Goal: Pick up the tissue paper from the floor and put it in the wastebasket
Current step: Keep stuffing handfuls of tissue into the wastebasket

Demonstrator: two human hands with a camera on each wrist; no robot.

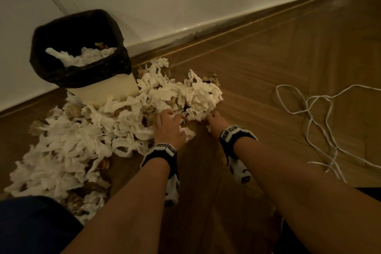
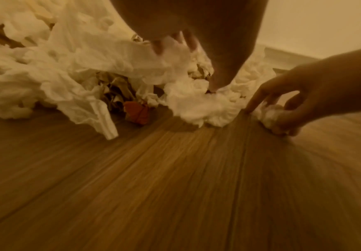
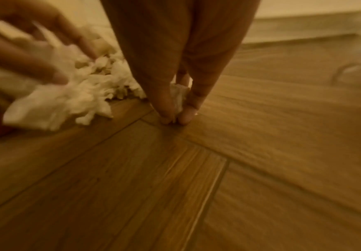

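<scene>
Both hands work the tissue paper heaped on the floor beside the wastebasket: left hand clutches a wad, right hand pinches a scrap. Best compress firmly before lifting.

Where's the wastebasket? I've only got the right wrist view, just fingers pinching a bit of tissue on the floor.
Observer: The wastebasket stands by the wall, beyond the tissue pile that the left hand grips, off to its left.
Operator: Anything in it?
Observer: Yes, tissue lies inside its black liner.
Operator: What's that loop on my right?
Observer: A white cord, loose on the floor, apart from the right hand and its tissue scrap.
</scene>
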